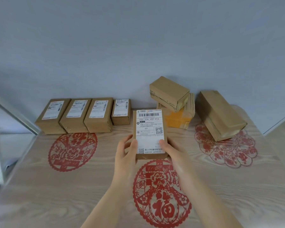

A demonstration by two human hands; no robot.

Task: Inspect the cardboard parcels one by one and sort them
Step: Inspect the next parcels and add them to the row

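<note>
At back left, against the grey wall: a row of four brown cardboard parcels, white labels up, side by side, probably the sorted group. Nearer the middle, left hand gripping the left edge of a small brown cardboard parcel with a white shipping label, thumb pressed on the label's lower left, other fingers curled round behind. Right hand mirroring it on the right edge, thumb on the label, remaining fingers hidden beneath, so no telling how spread. Parcel held over the pale wood-grain table, between that row and the pile of plain brown cardboard boxes at back right. To inspect well: keep thumbs off the print, tilt the label squarely to the eyes, read barcode and code line before choosing a side. Long axis running away from the body; barcode end toward the wall, text upright to the reader.
</note>
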